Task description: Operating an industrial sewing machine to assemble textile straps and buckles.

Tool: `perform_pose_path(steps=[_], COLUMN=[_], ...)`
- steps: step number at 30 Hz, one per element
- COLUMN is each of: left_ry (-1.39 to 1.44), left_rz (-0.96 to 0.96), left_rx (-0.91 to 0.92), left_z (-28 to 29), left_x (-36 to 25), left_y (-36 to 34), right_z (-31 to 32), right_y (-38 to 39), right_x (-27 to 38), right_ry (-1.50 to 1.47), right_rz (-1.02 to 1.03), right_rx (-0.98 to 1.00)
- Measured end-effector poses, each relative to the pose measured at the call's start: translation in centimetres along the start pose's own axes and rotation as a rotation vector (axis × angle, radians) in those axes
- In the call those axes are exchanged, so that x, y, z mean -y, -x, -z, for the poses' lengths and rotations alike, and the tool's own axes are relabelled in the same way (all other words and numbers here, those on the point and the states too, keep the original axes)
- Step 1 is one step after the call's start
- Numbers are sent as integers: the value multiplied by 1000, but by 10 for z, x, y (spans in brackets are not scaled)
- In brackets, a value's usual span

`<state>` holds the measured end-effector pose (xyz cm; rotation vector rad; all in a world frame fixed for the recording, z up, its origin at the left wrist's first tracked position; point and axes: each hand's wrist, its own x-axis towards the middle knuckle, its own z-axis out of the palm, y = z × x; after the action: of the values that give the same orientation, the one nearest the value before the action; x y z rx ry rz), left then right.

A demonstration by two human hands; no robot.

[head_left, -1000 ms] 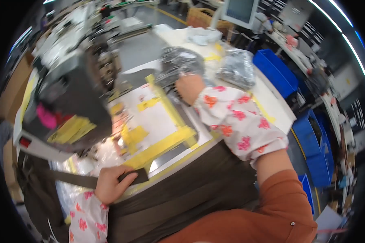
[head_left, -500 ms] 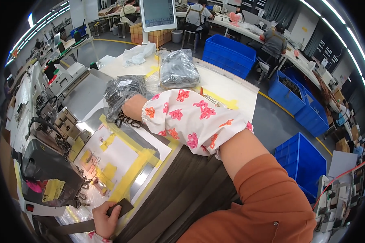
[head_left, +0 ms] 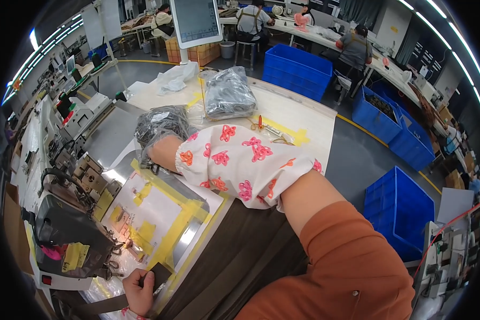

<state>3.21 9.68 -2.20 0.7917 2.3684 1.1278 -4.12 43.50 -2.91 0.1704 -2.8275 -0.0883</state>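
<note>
My left hand (head_left: 137, 291) grips the end of a dark olive strap (head_left: 159, 273) near the lower left, beside a sewing machine (head_left: 64, 221) and its taped white template (head_left: 157, 205). My right hand (head_left: 164, 151), in a floral oversleeve, reaches to an open clear bag of dark pieces (head_left: 158, 121); its fingers are mostly hidden, with small dark rings just below. A second bag of grey pieces (head_left: 228, 93) lies behind. Long dark olive fabric (head_left: 224, 256) spreads under my right arm.
A screen on a post (head_left: 196, 21) stands behind the table (head_left: 298, 106). Red scissors (head_left: 260, 121) lie beside tape. Blue crates (head_left: 397, 213) line the right side. Several co-workers (head_left: 250, 21) sit at far benches. More machines (head_left: 85, 112) stand at the left.
The view has swung up and right since a second ago. My right hand stays at the bag, shifting slightly left and down lately. My left hand keeps its hold on the strap.
</note>
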Motion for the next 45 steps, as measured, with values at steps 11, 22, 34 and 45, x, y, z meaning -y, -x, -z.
perform_pose_path(steps=[11,22,34,45], left_ry=[158,38,-4,-156], left_rz=[-126,-55,-157,-157], left_rx=[-388,-446,-243,-364], left_z=[-7,-8,-10,-3], left_x=[1,-5,-6,-1], left_y=[-9,-10,-8,-9], right_z=[43,30,26,33], right_y=[56,69,75,75], right_x=[136,146,160,168], right_ry=[-1571,-1262,-1140,-1784], right_rz=[-85,-46,186,-224], right_rx=[286,91,-84,499])
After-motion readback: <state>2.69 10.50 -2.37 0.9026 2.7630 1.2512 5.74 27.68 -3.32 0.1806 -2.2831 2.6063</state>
